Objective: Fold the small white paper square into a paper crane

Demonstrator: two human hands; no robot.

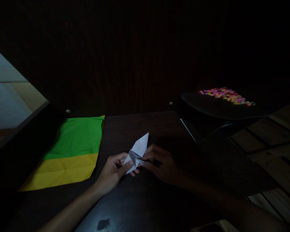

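Note:
A white folded paper figure (pixel 140 145) is held between both hands, above the dark table (pixel 132 125). One pointed flap rises up and to the right, and smaller folded layers bunch together at its middle. My left hand (pixel 114 169) pinches the lower left part, thumb on top and fingers beneath. From the other side, my right hand (pixel 160 162) closes its thumb and fingertips on the folded layers at the right. Dim light hides the finer folds and part of the right fingertips.
Green paper (pixel 79 133) and creased yellow paper (pixel 70 169) lie at the left, beside a dark raised edge (pixel 19 129). A dark panel (pixel 125 58) stands behind. At the right, many small colourful pieces (pixel 227 95) rest on a dark surface (pixel 215 104), above wooden slats (pixel 277 138).

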